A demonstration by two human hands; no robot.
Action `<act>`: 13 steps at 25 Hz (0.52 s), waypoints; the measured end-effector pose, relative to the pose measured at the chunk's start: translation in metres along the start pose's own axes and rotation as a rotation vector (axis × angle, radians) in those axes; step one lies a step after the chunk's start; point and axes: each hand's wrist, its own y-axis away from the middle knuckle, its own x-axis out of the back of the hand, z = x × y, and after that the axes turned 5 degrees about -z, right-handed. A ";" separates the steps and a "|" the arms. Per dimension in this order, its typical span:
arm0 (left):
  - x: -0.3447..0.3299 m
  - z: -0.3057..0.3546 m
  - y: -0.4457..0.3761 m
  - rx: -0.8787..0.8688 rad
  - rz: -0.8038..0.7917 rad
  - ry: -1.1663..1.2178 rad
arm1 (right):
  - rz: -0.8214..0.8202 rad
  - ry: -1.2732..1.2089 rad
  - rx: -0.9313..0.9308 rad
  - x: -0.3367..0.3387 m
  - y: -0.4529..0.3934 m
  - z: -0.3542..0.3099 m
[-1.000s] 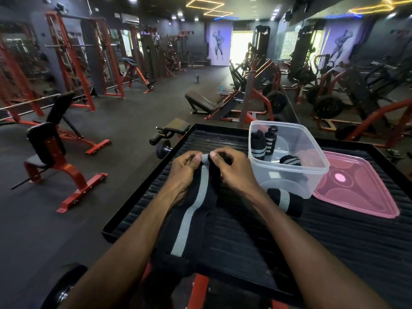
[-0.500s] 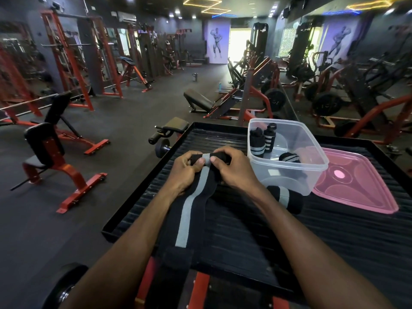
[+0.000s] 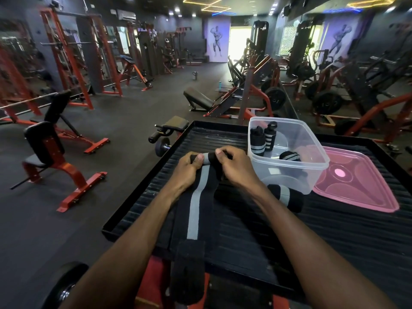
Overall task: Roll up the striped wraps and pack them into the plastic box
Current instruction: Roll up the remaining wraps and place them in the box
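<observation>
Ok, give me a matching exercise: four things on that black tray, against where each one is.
Things:
1. pink lid
2. finished roll
3. two upright rolls
4. half-rolled wrap

Places:
a. inside the plastic box, far corner
b. held at its rolled end by both hands
c. flat on the tray, right of the box
d. lying on the tray in front of the box

Pairs: 1-c, 2-d, 3-a, 4-b

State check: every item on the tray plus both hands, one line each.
Left hand: grips the roll's left end.
Right hand: grips the roll's right end.
Wrap being rolled: far end rolled, tail flat, hanging over the tray's near edge.
Plastic box: open, three rolled wraps inside.
Pink lid: off, beside the box.
Rolled wrap: lying outside the box.
Tray: bears everything.
</observation>
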 end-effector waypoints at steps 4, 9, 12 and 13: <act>-0.007 0.003 0.000 0.068 -0.011 0.302 | 0.043 0.028 0.079 0.001 0.002 0.001; -0.002 0.002 0.002 0.022 0.023 0.131 | 0.010 -0.018 0.073 -0.001 0.005 -0.002; -0.002 0.003 0.004 -0.057 0.040 0.081 | 0.008 0.047 0.031 -0.001 0.008 -0.003; -0.003 0.004 0.005 -0.051 0.023 0.099 | 0.020 0.072 0.050 -0.001 0.008 -0.002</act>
